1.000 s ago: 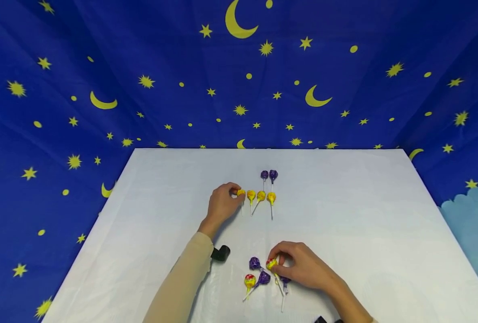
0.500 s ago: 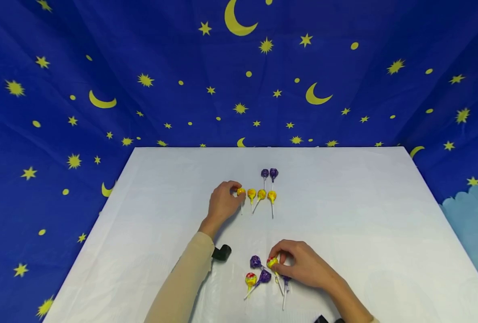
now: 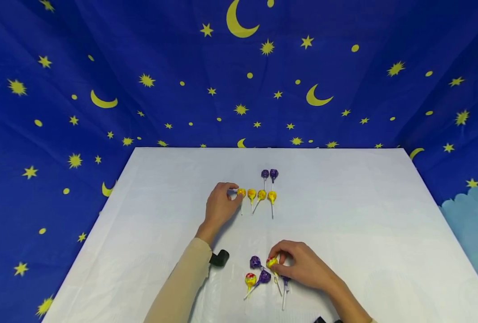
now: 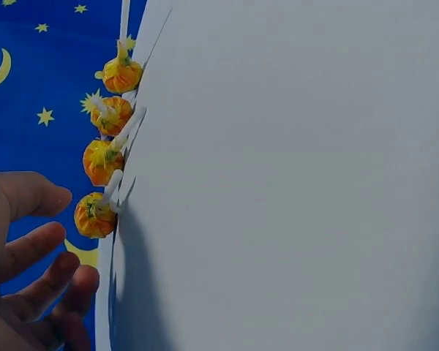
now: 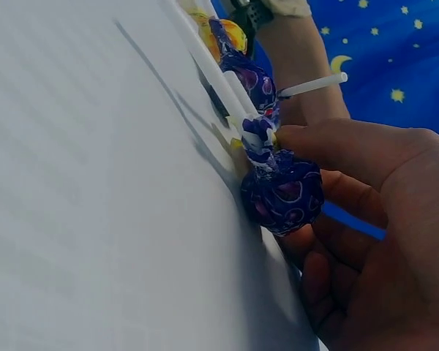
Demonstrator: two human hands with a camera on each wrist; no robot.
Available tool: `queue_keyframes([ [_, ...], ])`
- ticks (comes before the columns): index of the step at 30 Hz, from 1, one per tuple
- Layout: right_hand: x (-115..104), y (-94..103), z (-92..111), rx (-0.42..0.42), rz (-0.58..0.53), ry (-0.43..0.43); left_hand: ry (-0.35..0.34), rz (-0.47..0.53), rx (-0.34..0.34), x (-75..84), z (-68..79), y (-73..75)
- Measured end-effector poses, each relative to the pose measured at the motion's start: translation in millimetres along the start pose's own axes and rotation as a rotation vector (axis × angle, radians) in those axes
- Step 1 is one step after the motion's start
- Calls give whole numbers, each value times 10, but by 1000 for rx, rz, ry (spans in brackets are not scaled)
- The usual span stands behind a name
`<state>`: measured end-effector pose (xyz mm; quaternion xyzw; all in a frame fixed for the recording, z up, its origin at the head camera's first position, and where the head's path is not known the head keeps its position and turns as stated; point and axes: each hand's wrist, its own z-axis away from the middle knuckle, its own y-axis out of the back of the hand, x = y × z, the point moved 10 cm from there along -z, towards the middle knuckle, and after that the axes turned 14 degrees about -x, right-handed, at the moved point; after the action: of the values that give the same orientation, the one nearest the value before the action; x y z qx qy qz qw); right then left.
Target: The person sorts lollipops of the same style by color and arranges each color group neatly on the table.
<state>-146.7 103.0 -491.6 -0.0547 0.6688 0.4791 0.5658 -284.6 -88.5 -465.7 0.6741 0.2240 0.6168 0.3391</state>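
Observation:
My left hand (image 3: 219, 204) is beside the leftmost yellow lollipop (image 3: 242, 192) in a row of yellow-wrapped lollipops. In the left wrist view, a gap shows between my loosely bent fingers and that end lollipop (image 4: 94, 216). Nearer to me, my right hand (image 3: 303, 264) pinches a yellow-and-red lollipop (image 3: 271, 263) by its head, between thumb and fingers, its stick slanting toward me. A purple lollipop (image 5: 285, 194) lies right by the thumb in the right wrist view and hides most of the held one.
Two purple lollipops (image 3: 274, 173) lie behind the yellow row, sticks toward it. Left of my right hand are a second yellow-and-red lollipop (image 3: 250, 280) and two purple ones (image 3: 265, 276), sticks crossing. A star-patterned blue curtain (image 3: 182, 107) stands behind the white table (image 3: 352, 202).
My left hand has let go of the leftmost yellow lollipop and drawn slightly left, its fingers spreading. The right hand has stayed in place with its lollipop.

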Motion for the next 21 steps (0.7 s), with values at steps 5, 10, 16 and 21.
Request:
queue_keyframes([
  [5, 8, -2, 0, -6, -7, -3, -38, -31, 51, 68, 64, 38],
  [10, 11, 8, -1, 1, -5, -2, -99, -67, 86, 166, 154, 69],
  [16, 2, -4, -6, 8, -6, 12, -153, -198, 103, 290, 286, 86],
  [21, 3, -24, 16, 16, -20, 18, -192, -218, 86, 381, 378, 41],
])
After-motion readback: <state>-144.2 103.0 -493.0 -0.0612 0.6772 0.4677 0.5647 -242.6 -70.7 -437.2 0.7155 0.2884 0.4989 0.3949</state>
